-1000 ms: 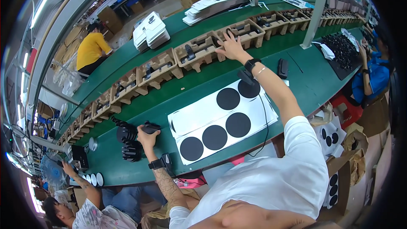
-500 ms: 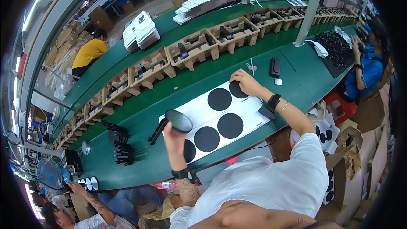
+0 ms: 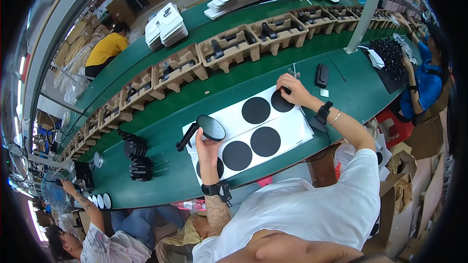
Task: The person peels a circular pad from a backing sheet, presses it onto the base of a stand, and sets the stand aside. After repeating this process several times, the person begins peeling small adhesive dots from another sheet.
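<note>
My left hand [image 3: 208, 152] grips a black stand with a round base [image 3: 211, 127]. The base's flat, slightly glossy face is turned up, and its black arm [image 3: 187, 139] sticks out to the left. A white sheet [image 3: 234, 131] with several black round pads [image 3: 265, 141] lies on the bench under both hands. At the sheet's far right corner my right hand [image 3: 294, 90] pinches the far edge of a black round pad [image 3: 282, 101]; a dark edge shows at the fingertips. Most of that pad appears to lie on the sheet.
Cardboard trays [image 3: 229, 48] holding black parts line the conveyor beyond. More black stands [image 3: 139, 158] are on the bench at left. A black case [image 3: 321, 75] lies at right, before a grey post [image 3: 363, 19]. Co-workers sit at left [image 3: 102, 238] and right [image 3: 424, 78].
My left hand has tilted the stand so its round face shows more fully. My right fingers have shifted on the corner pad, uncovering more of it. The view has shifted slightly.
</note>
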Motion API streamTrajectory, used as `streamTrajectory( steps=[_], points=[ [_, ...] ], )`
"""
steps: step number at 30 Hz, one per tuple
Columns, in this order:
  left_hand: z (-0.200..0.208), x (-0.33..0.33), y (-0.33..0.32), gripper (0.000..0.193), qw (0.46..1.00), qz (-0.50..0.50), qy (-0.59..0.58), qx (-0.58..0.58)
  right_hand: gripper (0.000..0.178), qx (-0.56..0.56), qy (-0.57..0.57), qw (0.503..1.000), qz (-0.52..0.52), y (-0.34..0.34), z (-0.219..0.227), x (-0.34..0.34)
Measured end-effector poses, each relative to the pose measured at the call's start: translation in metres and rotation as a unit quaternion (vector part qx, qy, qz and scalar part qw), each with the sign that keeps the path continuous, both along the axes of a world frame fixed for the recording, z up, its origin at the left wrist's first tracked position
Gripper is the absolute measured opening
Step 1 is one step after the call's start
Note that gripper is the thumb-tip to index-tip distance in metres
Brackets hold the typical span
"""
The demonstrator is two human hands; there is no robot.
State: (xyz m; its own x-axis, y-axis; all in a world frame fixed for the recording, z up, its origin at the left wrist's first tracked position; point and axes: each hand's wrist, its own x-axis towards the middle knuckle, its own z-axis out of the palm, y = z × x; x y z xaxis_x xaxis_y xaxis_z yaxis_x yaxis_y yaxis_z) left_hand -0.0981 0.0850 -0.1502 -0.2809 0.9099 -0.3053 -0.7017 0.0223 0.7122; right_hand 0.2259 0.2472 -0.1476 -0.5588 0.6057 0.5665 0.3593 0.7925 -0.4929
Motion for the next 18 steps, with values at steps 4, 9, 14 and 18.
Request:
streamTrajectory(
  steps=[4,9,14,18],
  points=[
    [0.003,0.004,-0.006,0.04,1.0,0.017,0.005,-0.012,0.014,-0.168,0.109,0.979,-0.026,-0.018,0.004,0.012],
    [0.003,0.005,-0.007,0.039,1.0,0.019,-0.005,-0.004,0.012,-0.302,0.306,0.902,-0.045,-0.039,-0.008,0.073],
    [-0.001,-0.003,-0.012,0.044,1.0,0.005,0.013,0.016,0.015,-0.18,0.325,0.909,-0.187,-0.102,0.01,0.088],
    [0.013,-0.003,-0.021,0.054,0.998,-0.023,0.018,0.055,0.017,-0.114,0.33,0.916,-0.197,-0.14,0.068,0.044]
  ],
)
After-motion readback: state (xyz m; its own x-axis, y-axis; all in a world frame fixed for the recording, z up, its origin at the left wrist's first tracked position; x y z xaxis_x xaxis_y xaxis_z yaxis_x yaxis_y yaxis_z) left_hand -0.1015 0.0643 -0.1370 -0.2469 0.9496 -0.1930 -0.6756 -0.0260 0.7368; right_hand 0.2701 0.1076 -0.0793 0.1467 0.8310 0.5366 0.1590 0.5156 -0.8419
